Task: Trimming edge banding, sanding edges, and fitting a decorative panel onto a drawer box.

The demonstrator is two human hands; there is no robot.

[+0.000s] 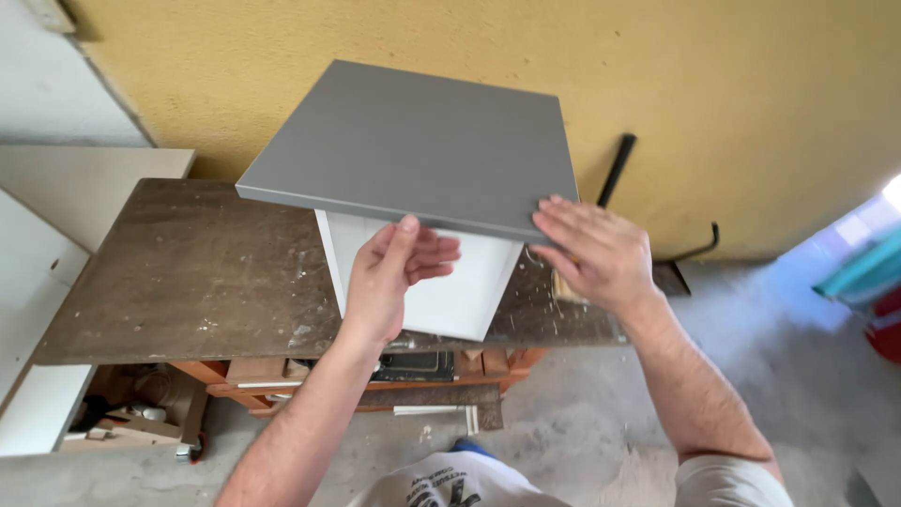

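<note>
A grey rectangular panel (422, 141) lies flat on top of an upright white box-like piece (469, 291) that stands on a worn brown workbench (188, 272). My left hand (399, 272) is under the panel's near edge, fingers curled against the white front, thumb touching the grey edge. My right hand (596, 253) rests on the panel's near right corner, fingers spread over its top and edge.
A yellow wall (732, 84) rises behind the bench. A black bent bar (619, 164) leans on it at right. White boards (38, 282) stand at left. Wood scraps and tools (141, 413) lie under the bench. Teal and red objects (873, 282) sit at far right.
</note>
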